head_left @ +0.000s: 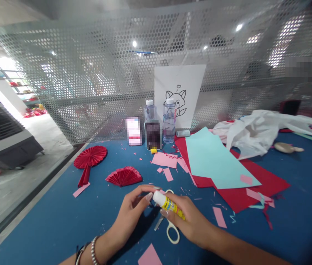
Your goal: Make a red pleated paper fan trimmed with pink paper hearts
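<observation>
My right hand (185,213) is wrapped round a yellow glue stick (172,207), its white end tilted up toward my left hand. My left hand (133,206) has its fingers curled, with thumb and fingertips close together right beside that white end; what they hold, if anything, is hidden. Below both hands, white-handled scissors (173,235) lie on the blue table (70,228), partly covered by my right hand. A red pleated paper fan (124,176) lies just beyond my left hand. Farther left is a round red pleated fan (91,157) with a handle.
Light blue paper (213,158) lies over red paper (266,176) on the right, with pink scraps (219,217) around. Behind stand water bottles (169,125), a phone (153,134) and a fox drawing (191,84). A white plastic bag (255,132) lies at the right.
</observation>
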Demonstrator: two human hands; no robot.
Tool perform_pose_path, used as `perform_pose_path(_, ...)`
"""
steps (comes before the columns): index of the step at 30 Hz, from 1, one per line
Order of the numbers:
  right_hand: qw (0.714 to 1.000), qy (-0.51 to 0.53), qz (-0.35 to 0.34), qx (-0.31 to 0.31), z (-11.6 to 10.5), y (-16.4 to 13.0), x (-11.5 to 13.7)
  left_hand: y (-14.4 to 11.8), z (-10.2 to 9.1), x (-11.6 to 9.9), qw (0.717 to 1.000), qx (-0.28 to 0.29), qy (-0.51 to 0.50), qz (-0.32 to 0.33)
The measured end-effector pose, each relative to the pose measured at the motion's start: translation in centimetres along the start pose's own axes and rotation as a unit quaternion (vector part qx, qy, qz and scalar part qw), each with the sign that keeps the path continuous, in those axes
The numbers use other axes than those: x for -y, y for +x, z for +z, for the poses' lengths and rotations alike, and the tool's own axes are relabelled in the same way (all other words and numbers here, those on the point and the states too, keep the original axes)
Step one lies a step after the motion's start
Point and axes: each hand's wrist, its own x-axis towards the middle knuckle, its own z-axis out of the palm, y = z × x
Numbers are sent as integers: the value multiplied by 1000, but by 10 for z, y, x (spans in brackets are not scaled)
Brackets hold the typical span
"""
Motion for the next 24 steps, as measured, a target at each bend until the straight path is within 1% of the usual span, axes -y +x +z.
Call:
perform_pose_path(3, 999, 15, -26, 33, -3, 0, 1, 2, 1, 2, 999, -14, -27, -36)
perform_pose_path(6, 999, 35, -3, 15, -4, 2, 2, 3, 1, 4, 997, -39, -32, -59)
perform_pose_path(8, 998, 54, 11, 6, -4, 2, 2, 4, 1, 5, 997, -45, -17, -62)
perform_pose_path(11, 997, 71, 13, 12, -3, 3, 2, 3, 1, 3, 997, -41, 6, -60)
perform_pose_path(19, 998, 36, 0, 45, -6, 3, 4, 6, 1, 1, 994, -57, 28, -85)
perform_pose_path(24, 999, 32, 15, 41, -4, 3, 2, 8, 1, 2, 992, -84, 52, -74)
